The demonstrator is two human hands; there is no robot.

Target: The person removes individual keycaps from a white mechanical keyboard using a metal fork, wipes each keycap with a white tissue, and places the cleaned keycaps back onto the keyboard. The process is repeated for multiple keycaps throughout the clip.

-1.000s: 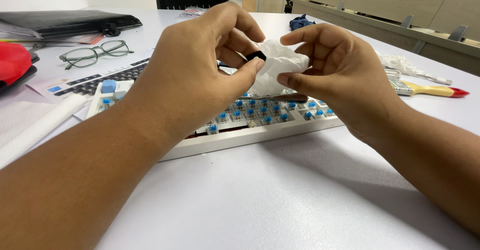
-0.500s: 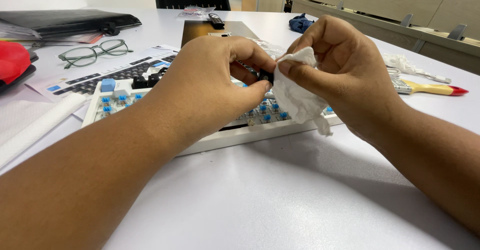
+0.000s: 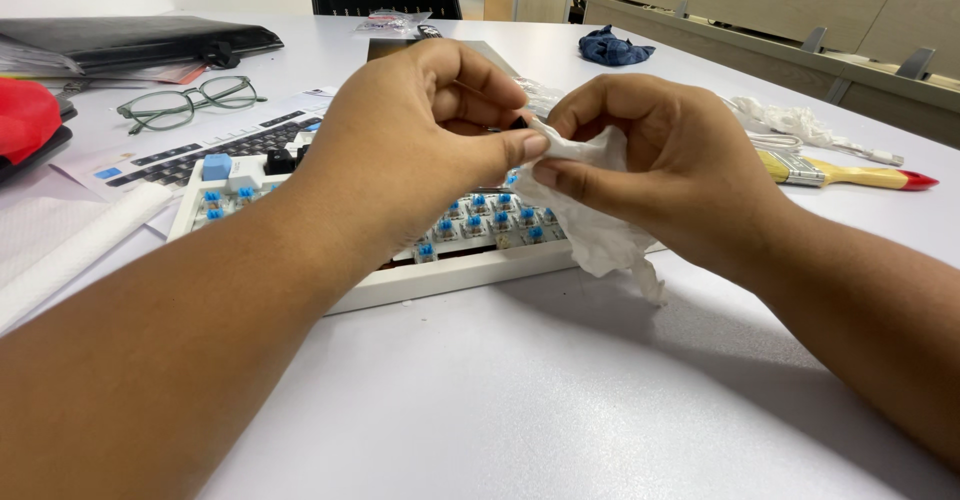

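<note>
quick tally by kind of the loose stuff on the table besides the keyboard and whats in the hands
Eyeglasses: 1
Paintbrush: 1
Blue cloth: 1
Black folder: 1
Red item, cut off at the left edge: 1
Crumpled white tissue, far right: 1
Total: 6

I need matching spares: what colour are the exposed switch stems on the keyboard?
Blue, on the white keyboard; the switch stems show clearly in the head view.

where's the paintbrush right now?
Head view, far right: the paintbrush lies flat on the white table, yellow handle with red tip pointing right, beyond the right hand and near a crumpled white wipe.
</note>
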